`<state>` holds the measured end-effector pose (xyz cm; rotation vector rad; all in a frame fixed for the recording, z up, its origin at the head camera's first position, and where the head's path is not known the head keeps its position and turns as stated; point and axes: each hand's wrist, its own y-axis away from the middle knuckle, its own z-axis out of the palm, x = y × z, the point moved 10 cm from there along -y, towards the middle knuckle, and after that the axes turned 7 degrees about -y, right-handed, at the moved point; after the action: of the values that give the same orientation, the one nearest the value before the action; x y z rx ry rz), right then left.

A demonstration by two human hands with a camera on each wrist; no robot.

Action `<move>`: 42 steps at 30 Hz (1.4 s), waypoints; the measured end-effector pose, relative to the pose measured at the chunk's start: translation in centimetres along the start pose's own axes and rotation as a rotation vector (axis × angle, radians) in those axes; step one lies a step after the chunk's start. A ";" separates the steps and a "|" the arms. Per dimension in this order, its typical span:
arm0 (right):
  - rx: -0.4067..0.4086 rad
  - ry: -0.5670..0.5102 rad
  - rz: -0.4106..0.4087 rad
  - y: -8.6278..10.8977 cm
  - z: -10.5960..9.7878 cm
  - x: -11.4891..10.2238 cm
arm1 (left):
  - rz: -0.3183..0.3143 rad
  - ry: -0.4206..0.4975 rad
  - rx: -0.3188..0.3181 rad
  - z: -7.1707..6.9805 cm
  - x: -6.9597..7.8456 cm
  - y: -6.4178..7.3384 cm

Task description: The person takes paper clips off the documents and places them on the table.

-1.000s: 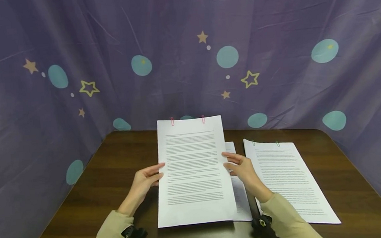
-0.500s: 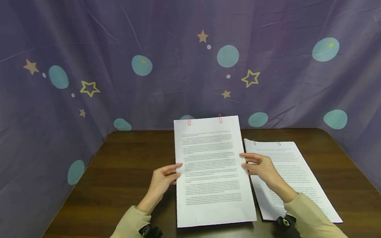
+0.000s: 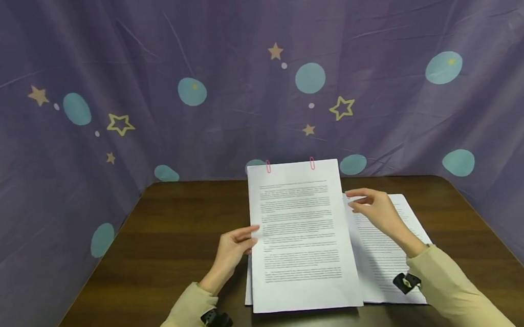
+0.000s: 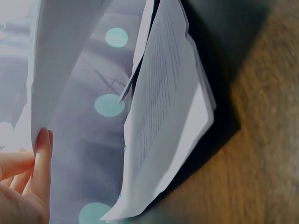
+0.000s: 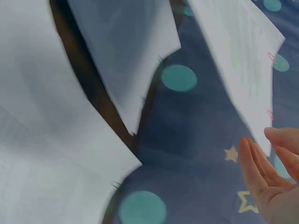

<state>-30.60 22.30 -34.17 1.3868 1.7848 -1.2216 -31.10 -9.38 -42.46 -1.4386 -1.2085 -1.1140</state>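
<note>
A printed sheaf of paper [image 3: 301,232] with two pink paper clips [image 3: 268,166] on its top edge is held up above the table. My left hand [image 3: 228,253] pinches its left edge between thumb and fingers. Beside the upper right edge is my right hand [image 3: 380,216]; in the right wrist view its thumb and fingers stand apart around the sheaf's corner, with no clear grip. Beneath, a second paper stack [image 4: 163,116] with blue clips lies on the table, mostly hidden in the head view. To the right lies another printed stack [image 3: 385,266], with a green clip [image 5: 117,185].
The dark wooden table [image 3: 179,221] reaches back to a purple curtain [image 3: 235,58] with stars and blue dots. Dark wrist devices [image 3: 407,282] sit at both sleeves.
The held sheaf has moved right, over toward the right-hand stack, which it now partly covers. My right hand has left its grip at mid-edge and shifted up and slightly right.
</note>
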 end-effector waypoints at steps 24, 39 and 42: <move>-0.009 0.175 -0.173 -7.0 -0.5 -7.0 | 0.026 -0.006 -0.012 1.9 0.4 0.3; -0.089 0.215 -0.109 -8.4 0.5 -6.7 | 0.010 -0.022 -0.015 2.3 0.2 0.5; -0.089 0.221 -0.095 -8.4 0.5 -6.6 | 0.017 -0.019 -0.015 2.3 0.3 0.5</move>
<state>-36.64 18.57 -26.15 1.4474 2.0506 -1.0552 -30.36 -7.08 -42.56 -1.4713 -1.2012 -1.1025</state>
